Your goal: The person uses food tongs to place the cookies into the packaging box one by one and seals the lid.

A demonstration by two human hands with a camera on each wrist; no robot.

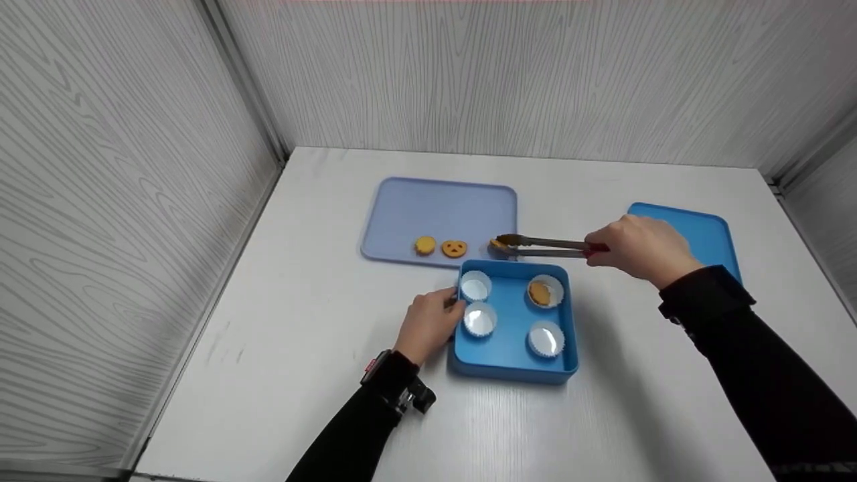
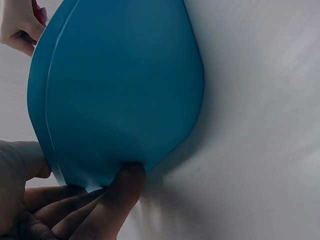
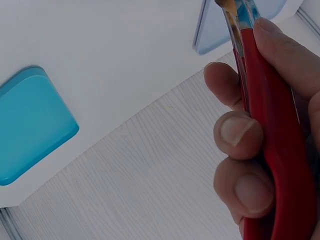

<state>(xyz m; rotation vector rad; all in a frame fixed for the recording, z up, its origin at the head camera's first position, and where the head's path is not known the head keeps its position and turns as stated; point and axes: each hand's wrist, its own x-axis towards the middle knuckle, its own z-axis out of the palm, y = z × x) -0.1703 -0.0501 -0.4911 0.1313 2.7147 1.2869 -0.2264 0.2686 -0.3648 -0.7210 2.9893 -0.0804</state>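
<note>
In the head view, my right hand (image 1: 639,249) grips red-handled metal tongs (image 1: 552,246), their tips around a small cookie (image 1: 496,244) at the near right corner of a lavender tray (image 1: 445,211). Fingers wrap the red handle (image 3: 277,135) in the right wrist view. My left hand (image 1: 426,326) holds a blue box (image 1: 507,328) by its left side, thumb by the rim and fingers against the outer wall (image 2: 125,90). Inside the box are several white paper cups (image 1: 546,339); the far right one holds a brown cookie (image 1: 539,292).
Two more cookies lie on the lavender tray: a yellow scalloped one (image 1: 425,245) and an orange one with a cut-out face (image 1: 454,249). A flat blue tray or lid (image 1: 696,234) lies at the right, partly behind my right arm. Grey wood-grain panels (image 1: 509,80) border the white table (image 1: 294,321).
</note>
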